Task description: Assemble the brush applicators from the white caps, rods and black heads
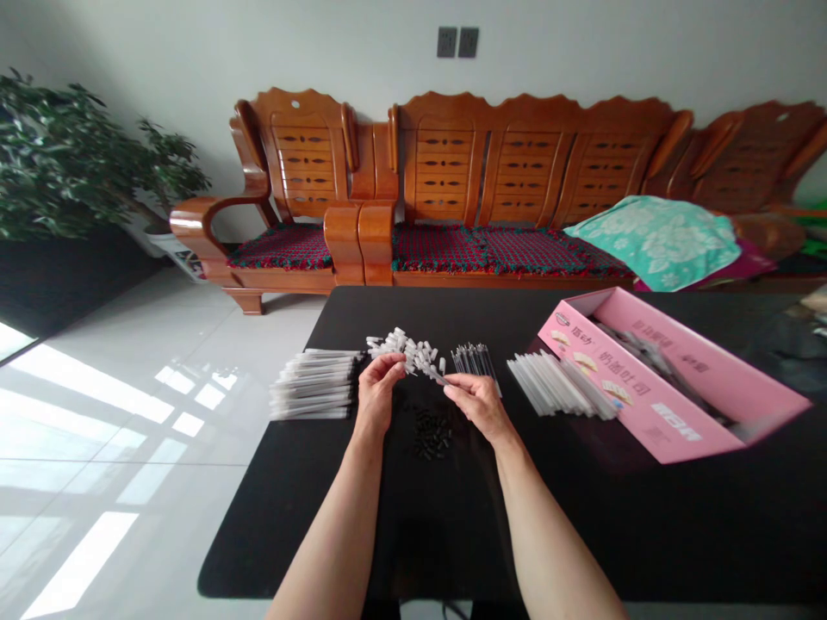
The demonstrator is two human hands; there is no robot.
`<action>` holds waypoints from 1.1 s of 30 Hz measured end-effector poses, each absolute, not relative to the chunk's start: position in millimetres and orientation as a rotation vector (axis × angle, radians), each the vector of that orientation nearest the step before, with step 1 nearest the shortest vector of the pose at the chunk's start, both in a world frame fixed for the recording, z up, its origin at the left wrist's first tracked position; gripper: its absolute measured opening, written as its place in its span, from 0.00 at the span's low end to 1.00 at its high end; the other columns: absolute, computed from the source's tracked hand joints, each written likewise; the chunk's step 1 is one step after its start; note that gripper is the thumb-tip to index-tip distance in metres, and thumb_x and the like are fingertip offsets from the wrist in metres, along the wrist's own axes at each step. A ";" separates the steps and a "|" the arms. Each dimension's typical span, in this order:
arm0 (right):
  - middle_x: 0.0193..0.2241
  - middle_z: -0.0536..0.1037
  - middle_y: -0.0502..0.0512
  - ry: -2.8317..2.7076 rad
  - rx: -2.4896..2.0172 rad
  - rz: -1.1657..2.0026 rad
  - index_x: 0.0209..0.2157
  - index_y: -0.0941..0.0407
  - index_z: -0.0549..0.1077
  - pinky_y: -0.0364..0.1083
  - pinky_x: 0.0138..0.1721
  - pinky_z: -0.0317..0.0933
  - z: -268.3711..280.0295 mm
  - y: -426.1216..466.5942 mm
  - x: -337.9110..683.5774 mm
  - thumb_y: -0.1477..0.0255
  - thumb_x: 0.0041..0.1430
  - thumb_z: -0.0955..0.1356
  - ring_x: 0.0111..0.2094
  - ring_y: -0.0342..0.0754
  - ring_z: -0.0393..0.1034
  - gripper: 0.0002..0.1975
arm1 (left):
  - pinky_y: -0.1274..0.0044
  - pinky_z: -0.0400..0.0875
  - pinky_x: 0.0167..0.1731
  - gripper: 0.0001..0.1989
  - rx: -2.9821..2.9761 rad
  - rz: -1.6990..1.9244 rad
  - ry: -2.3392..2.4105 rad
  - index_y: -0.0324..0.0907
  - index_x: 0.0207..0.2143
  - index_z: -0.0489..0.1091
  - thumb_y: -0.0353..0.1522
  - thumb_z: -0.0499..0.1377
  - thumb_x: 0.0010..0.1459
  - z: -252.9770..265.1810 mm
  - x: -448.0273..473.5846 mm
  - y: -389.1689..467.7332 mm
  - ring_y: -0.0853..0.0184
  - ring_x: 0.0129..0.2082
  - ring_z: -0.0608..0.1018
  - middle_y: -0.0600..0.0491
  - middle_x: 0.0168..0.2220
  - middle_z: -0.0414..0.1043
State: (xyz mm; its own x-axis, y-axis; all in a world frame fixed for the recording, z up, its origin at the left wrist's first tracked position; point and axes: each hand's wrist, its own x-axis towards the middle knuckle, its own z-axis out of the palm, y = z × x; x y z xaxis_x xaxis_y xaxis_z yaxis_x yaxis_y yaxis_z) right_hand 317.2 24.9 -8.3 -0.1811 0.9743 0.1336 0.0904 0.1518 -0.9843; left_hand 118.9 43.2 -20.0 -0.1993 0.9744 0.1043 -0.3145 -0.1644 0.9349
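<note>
My left hand (378,387) is closed in a pinch at the near left edge of a heap of small white plastic pen parts (423,355). What its fingertips hold, if anything, blends into the white heap. Between the thumb and fingers of my right hand (478,403) is a thin greyish pen refill (438,377), its tip pointing left toward the heap. Just beyond that hand lies a row of dark-tipped refills (475,359). Small black pen parts (432,433) are scattered between my forearms.
Left of the heap are stacked translucent pens with black ends (316,385). White tubes (559,385) lie to the right, beside a pink cardboard box (646,379) with contents inside. All rest on a black table (290,517); a wooden sofa (445,164) stands behind it.
</note>
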 end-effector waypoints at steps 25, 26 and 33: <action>0.30 0.84 0.52 -1.635 -1.117 1.085 0.42 0.55 0.82 0.43 0.27 0.61 -7.0 24.4 315.7 0.69 0.56 0.70 0.27 0.49 0.74 0.13 | 0.80 0.68 0.32 0.14 0.996 1.509 1.025 0.38 0.38 0.77 0.37 0.68 0.49 -16.5 127.2 40.3 0.73 0.28 0.73 0.52 0.32 0.76; 0.30 0.84 0.52 -1.638 -1.114 1.081 0.42 0.55 0.82 0.43 0.27 0.61 -7.1 24.6 315.6 0.69 0.56 0.70 0.27 0.49 0.74 0.13 | 0.80 0.68 0.32 0.15 0.974 1.518 1.009 0.38 0.38 0.77 0.37 0.67 0.50 -16.6 128.1 40.2 0.73 0.27 0.72 0.52 0.32 0.75; 0.31 0.83 0.54 -1.694 -1.131 1.079 0.42 0.58 0.82 0.43 0.28 0.60 -7.8 25.3 314.0 0.68 0.57 0.69 0.29 0.49 0.74 0.14 | 0.81 0.68 0.25 0.19 0.887 1.459 1.038 0.34 0.36 0.78 0.41 0.68 0.48 -13.4 133.1 38.4 0.73 0.22 0.72 0.54 0.23 0.72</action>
State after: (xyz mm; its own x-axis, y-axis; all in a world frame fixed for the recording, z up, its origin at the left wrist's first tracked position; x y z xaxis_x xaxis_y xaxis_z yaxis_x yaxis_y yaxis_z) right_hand 314.0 25.3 -7.8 -0.2683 0.9496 0.1620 0.2548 0.2322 -0.9387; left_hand 133.1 38.4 -13.4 -0.1362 0.9906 -0.0138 -0.3379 -0.0334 0.9406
